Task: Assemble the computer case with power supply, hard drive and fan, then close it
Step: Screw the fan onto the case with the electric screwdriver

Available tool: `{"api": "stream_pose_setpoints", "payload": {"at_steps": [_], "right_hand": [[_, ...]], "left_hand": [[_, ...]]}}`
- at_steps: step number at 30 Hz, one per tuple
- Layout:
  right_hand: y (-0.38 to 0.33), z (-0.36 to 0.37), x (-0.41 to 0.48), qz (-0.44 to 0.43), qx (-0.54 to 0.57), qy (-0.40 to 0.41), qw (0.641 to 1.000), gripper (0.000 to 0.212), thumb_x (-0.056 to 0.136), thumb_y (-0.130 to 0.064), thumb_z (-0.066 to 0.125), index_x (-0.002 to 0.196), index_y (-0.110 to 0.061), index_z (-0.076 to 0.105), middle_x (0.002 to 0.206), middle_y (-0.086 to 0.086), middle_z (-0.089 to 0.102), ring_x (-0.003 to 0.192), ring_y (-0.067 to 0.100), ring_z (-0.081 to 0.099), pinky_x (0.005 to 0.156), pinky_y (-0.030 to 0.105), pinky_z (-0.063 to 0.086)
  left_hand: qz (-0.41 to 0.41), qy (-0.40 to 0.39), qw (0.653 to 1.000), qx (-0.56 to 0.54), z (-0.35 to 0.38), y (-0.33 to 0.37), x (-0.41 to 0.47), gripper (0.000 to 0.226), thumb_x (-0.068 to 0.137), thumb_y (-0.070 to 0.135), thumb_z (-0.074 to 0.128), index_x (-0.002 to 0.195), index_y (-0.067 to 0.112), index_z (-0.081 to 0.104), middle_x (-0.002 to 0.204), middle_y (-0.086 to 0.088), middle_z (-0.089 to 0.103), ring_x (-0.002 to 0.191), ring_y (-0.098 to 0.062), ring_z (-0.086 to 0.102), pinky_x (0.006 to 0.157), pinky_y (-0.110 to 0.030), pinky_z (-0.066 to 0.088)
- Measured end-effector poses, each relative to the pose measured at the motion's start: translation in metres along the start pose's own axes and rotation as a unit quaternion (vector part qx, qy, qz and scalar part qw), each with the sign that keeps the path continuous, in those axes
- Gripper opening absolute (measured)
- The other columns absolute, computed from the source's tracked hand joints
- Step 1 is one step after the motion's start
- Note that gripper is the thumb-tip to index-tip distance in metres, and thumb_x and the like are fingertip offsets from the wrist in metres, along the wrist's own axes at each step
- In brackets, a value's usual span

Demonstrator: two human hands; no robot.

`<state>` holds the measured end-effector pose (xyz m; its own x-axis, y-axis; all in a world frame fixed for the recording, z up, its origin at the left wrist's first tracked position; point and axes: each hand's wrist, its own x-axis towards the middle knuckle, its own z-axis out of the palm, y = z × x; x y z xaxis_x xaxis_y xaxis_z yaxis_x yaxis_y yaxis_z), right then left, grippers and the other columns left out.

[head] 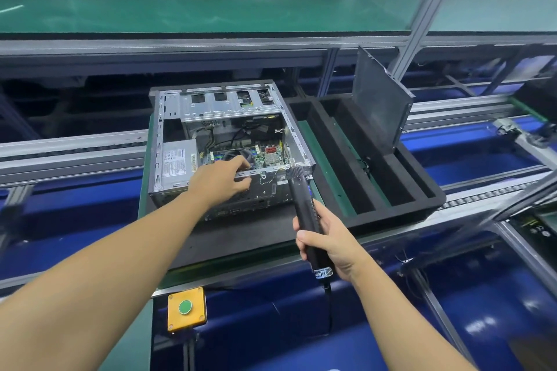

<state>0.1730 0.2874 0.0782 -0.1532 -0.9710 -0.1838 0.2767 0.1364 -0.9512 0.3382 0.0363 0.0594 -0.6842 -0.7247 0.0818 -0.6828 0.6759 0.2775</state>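
Holds electric screwdriver [301,199] in curled right grip [330,239], nose at near-right corner of open computer case [171,117]. Pinches crossbar [265,171] with left grip [220,181]. Inside at left: power supply [177,163]. Beyond, upright in foam tray [422,190]: side panel [379,99].

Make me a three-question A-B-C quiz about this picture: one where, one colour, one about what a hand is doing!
1. Where is the grey side panel? A on the floor B standing in the black foam tray C hanging on a wall
2. The round button is: A red B green C blue
3. The right hand is: A empty B gripping the screwdriver C waving
Answers: 1 B, its lower edge sits in the tray; 2 B, green on its yellow box; 3 B, fingers wrap the black handle.
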Motion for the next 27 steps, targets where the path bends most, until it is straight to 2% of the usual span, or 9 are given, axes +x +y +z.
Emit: {"api": "stream_pose_setpoints", "payload": {"at_steps": [1,4,7,11,16,21,27], "right_hand": [[0.000,0.000,0.000,0.000,0.002,-0.001,1.000,0.038,0.081,-0.007,0.075,0.114,-0.023,0.064,0.098,0.009,0.061,0.070,0.021,0.057,0.060,0.035,0.052],[0.001,-0.002,0.000,0.000,0.008,0.001,1.000,0.042,0.083,-0.004,0.073,0.119,-0.024,0.064,0.099,0.009,0.061,0.070,0.020,0.057,0.060,0.035,0.052],[0.000,-0.004,-0.003,-0.002,0.008,0.006,1.000,0.042,0.084,-0.003,0.071,0.119,-0.025,0.064,0.098,0.009,0.061,0.070,0.020,0.057,0.060,0.035,0.052],[0.003,-0.010,-0.008,-0.010,0.009,0.012,1.000,0.040,0.085,-0.002,0.070,0.118,-0.024,0.065,0.098,0.008,0.062,0.070,0.020,0.057,0.059,0.035,0.051],[0.006,-0.008,-0.011,-0.017,0.017,0.013,1.000,0.036,0.084,-0.003,0.070,0.114,-0.021,0.064,0.097,0.008,0.061,0.070,0.021,0.056,0.058,0.035,0.051],[0.008,-0.007,-0.012,-0.014,0.017,0.006,1.000,0.038,0.084,-0.004,0.071,0.116,-0.024,0.065,0.097,0.009,0.061,0.069,0.020,0.057,0.059,0.035,0.052],[0.004,-0.006,-0.009,-0.017,0.011,0.005,1.000,0.040,0.084,-0.007,0.073,0.119,-0.025,0.064,0.098,0.009,0.062,0.070,0.020,0.058,0.060,0.035,0.053]], "left_hand": [[0.002,0.003,1.000,-0.001,0.001,0.000,0.001,0.031,0.088,0.059,0.048,0.113,0.042,0.045,0.072,0.015,0.060,0.061,-0.009,0.056,0.052,-0.027,0.038],[0.021,0.004,1.000,0.003,0.002,-0.003,0.003,0.030,0.087,0.059,0.048,0.111,0.042,0.039,0.102,0.013,0.071,0.071,-0.020,0.064,0.059,-0.031,0.045],[0.030,-0.012,0.999,-0.008,0.000,-0.008,0.004,0.029,0.087,0.058,0.050,0.111,0.045,0.038,0.113,0.010,0.070,0.077,-0.023,0.065,0.063,-0.033,0.046],[0.036,-0.027,0.999,-0.021,-0.004,-0.011,0.006,0.025,0.087,0.057,0.053,0.107,0.043,0.045,0.112,0.011,0.070,0.083,-0.018,0.062,0.066,-0.030,0.041],[-0.002,-0.034,0.995,-0.092,-0.007,-0.006,0.007,0.023,0.081,0.052,0.064,0.098,0.046,0.049,0.106,0.017,0.065,0.094,-0.013,0.060,0.069,-0.030,0.042],[-0.023,-0.006,0.997,-0.079,-0.005,-0.001,0.005,0.026,0.078,0.053,0.065,0.100,0.046,0.053,0.102,0.020,0.064,0.092,-0.014,0.062,0.073,-0.032,0.049],[-0.020,-0.008,0.996,-0.089,-0.005,-0.003,0.005,0.025,0.079,0.055,0.065,0.099,0.048,0.053,0.108,0.018,0.067,0.100,-0.013,0.062,0.077,-0.031,0.049]]}}
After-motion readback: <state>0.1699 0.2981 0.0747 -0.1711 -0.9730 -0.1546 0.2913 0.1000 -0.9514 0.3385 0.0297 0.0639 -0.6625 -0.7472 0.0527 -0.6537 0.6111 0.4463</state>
